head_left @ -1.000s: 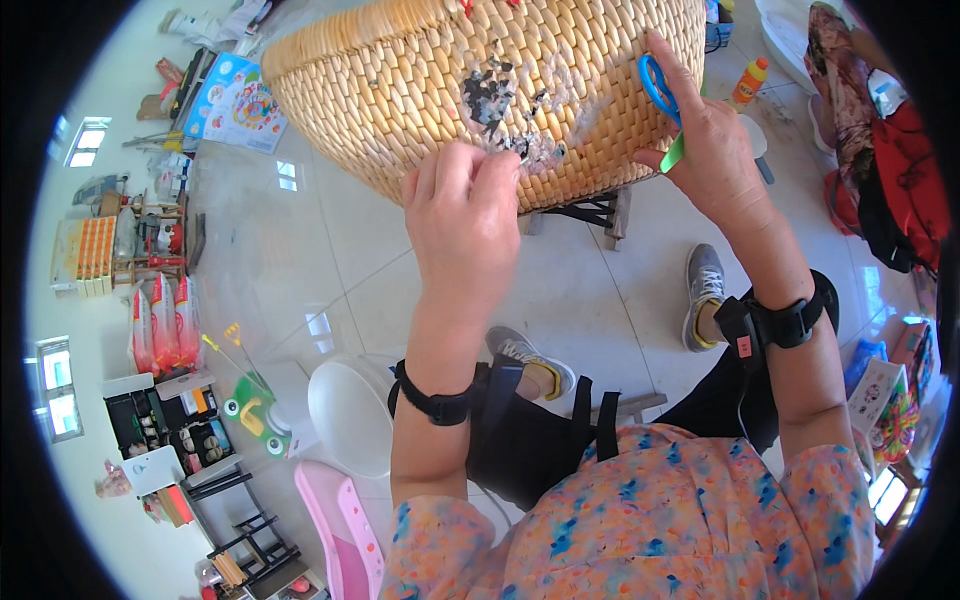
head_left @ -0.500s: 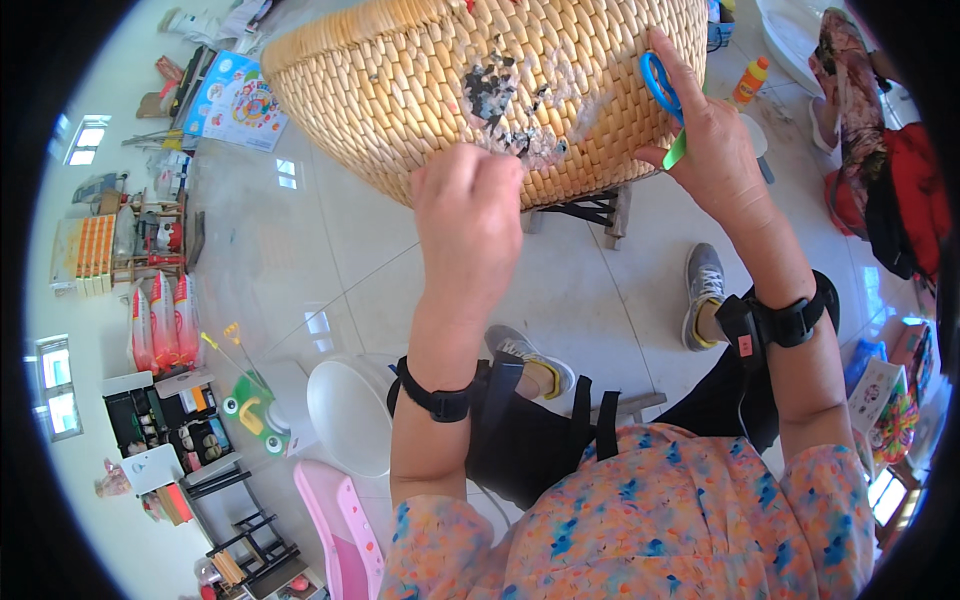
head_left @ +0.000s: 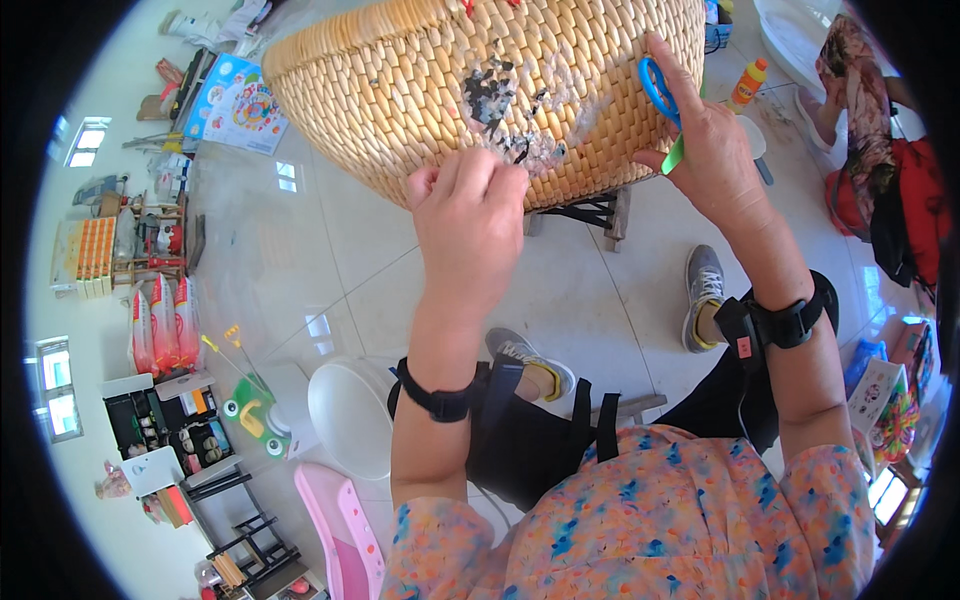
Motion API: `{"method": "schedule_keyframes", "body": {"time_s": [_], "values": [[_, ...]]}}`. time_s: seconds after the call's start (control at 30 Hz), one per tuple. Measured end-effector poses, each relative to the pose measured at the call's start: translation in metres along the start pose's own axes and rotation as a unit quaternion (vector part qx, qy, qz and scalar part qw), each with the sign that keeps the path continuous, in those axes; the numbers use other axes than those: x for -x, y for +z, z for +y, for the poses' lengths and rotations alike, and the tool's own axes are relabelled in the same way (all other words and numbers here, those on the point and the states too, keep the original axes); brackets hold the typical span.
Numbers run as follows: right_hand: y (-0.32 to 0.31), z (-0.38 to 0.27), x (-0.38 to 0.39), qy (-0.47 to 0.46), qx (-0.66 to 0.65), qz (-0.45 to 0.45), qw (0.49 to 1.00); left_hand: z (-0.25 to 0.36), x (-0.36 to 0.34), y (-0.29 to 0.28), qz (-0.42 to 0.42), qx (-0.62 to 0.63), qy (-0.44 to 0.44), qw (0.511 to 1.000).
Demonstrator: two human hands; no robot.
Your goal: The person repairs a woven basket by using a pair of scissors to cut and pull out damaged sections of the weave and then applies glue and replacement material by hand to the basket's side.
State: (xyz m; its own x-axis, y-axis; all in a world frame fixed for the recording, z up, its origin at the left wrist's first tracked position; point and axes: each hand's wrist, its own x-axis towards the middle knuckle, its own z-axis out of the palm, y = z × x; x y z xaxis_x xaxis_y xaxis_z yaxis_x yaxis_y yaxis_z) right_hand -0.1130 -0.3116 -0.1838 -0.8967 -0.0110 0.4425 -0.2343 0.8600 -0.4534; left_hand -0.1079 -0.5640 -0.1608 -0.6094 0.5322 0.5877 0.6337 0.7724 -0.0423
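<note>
A woven straw basket [head_left: 400, 110] lies tilted in front of me, its side facing me. On that side is a ragged patch [head_left: 490, 95] of black and whitish flaky residue. Just below the patch, my left hand [head_left: 468, 225] presses against the weave with its fingers curled together; whatever they pinch is hidden. My right hand [head_left: 718, 165] rests at the basket's right side, index finger stretched upward. It holds what look like scissors [head_left: 655, 85], with a blue loop and a green part showing; the blades cannot be seen.
A dark-framed stool [head_left: 590, 212] stands under the basket. A white bucket [head_left: 350, 415] and a pink plastic item [head_left: 340, 525] are at lower left. A yellow bottle [head_left: 748, 82] stands beyond my right hand, with another person's patterned clothing [head_left: 850, 75] farther right.
My left hand's fingers have shifted slightly along the weave, with the thumb side showing more. The right hand and basket hold nearly still. The person at far right has moved a little.
</note>
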Motion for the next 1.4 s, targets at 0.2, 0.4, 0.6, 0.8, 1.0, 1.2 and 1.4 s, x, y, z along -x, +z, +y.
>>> {"method": "schedule_keyframes", "body": {"time_s": [0.2, 0.4, 0.6, 0.8, 1.0, 1.2, 1.4], "values": [[-0.002, -0.001, 0.000, 0.004, -0.012, -0.004, 1.000, 0.000, -0.003, -0.007, 0.104, 0.026, -0.046, 0.993], [-0.002, -0.002, 0.002, 0.001, -0.011, 0.001, 1.000, 0.001, 0.005, -0.002, 0.014, 0.021, -0.012, 1.000], [-0.004, -0.002, 0.001, 0.008, -0.010, -0.004, 1.000, 0.003, 0.003, -0.001, 0.031, 0.016, -0.036, 0.999], [-0.001, 0.002, 0.000, -0.004, -0.008, 0.000, 1.000, 0.002, 0.004, -0.004, 0.021, 0.011, -0.034, 0.999], [-0.001, -0.002, 0.001, 0.005, -0.015, -0.004, 1.000, 0.001, 0.004, -0.007, 0.013, 0.029, -0.021, 0.999], [-0.001, 0.002, 0.002, -0.001, -0.013, -0.007, 1.000, -0.003, 0.005, -0.007, -0.023, 0.032, -0.010, 0.999], [-0.003, 0.000, 0.002, 0.003, -0.014, -0.011, 1.000, -0.008, 0.006, -0.008, 0.006, 0.029, -0.016, 0.999]]}}
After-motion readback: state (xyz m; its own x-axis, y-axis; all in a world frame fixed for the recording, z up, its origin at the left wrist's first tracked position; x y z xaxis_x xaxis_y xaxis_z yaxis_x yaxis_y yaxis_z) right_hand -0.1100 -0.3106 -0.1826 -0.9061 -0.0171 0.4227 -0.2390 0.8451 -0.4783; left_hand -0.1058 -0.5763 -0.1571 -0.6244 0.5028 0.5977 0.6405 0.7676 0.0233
